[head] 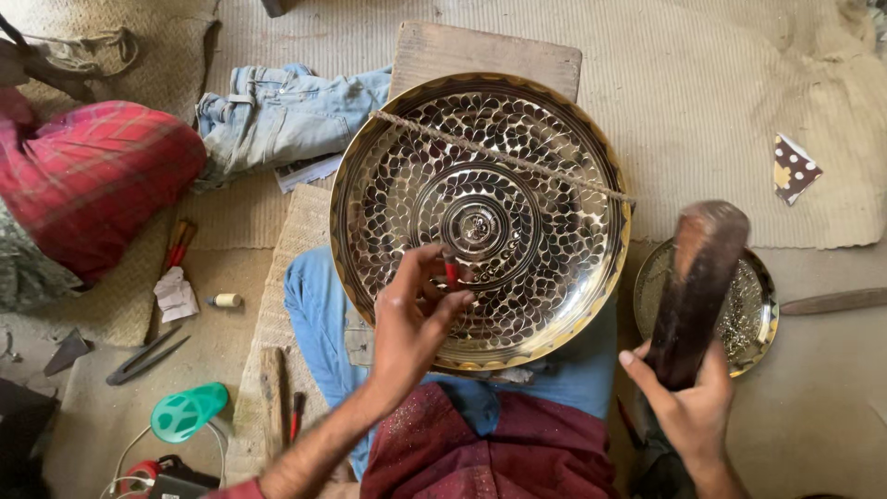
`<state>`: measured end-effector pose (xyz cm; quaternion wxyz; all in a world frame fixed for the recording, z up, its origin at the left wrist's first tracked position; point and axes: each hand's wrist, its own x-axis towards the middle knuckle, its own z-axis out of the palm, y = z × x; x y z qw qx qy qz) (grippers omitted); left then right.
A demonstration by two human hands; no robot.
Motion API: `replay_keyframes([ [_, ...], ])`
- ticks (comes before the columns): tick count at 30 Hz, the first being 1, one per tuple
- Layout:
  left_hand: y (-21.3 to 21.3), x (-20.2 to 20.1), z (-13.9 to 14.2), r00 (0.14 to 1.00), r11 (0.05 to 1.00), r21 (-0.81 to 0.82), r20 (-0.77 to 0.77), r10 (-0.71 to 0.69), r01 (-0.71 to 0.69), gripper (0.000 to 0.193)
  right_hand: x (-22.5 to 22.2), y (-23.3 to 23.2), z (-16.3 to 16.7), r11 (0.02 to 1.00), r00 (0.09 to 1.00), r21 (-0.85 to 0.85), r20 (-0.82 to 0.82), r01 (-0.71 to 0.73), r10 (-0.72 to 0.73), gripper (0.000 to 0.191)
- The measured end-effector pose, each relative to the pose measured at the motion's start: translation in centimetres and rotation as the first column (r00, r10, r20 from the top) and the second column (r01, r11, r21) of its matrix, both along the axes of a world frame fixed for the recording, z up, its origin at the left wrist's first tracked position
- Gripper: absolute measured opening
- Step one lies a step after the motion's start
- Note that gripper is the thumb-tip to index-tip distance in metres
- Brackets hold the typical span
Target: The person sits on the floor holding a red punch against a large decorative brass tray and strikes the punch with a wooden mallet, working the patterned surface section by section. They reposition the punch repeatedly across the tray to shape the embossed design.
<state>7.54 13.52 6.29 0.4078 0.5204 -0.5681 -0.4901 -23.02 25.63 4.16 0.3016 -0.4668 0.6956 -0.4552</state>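
While the left hand (413,310) pinches a small red-tipped punch (451,271) against the round embossed brass tray (480,222) propped on the lap, the right hand (688,402) grips a raised dark wooden mallet (698,291); chasing seems underway; a square strike looks next.

Floor (813,407): bare, grey-brown, dusty. A woven mat (721,102) covers the upper area; a second mat strip (286,268) runs down the middle left. A wooden block (480,55) lies on the mat, with folded jeans (277,115) just beside it. A green lamp (189,411) sits lower left. Light is soft and even.
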Motion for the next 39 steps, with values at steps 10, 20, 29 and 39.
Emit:
replay_keyframes([
  [10, 0.1, -0.1, -0.7, 0.997, 0.992, -0.100, 0.011, -0.073, 0.073, 0.040, -0.4, -7.0, 6.0, 0.940, 0.915, -0.059, -0.259, -0.336, 0.310, 0.081],
  [20, 0.2, -0.6, -0.3, 0.993, 0.987, -0.110, 0.040, -0.113, 0.117, 0.043, 0.1, -10.4, 9.5, 0.840, 0.810, -0.190, -0.436, -0.509, 0.392, 0.087],
  [29, 0.3, -0.5, -1.4, 0.985, 0.985, -0.070, 0.070, -0.156, 0.161, 0.029, 1.9, -12.5, 11.0, 0.756, 0.271, 0.396, -0.763, -0.522, 0.587, 0.087],
  [39, 0.9, -1.4, -0.6, 0.998, 0.998, 0.017, 0.025, 0.053, -0.054, 0.036, 2.3, -13.4, 12.2, 0.754, 0.354, 0.405, -0.701, -0.517, 0.619, 0.097],
])
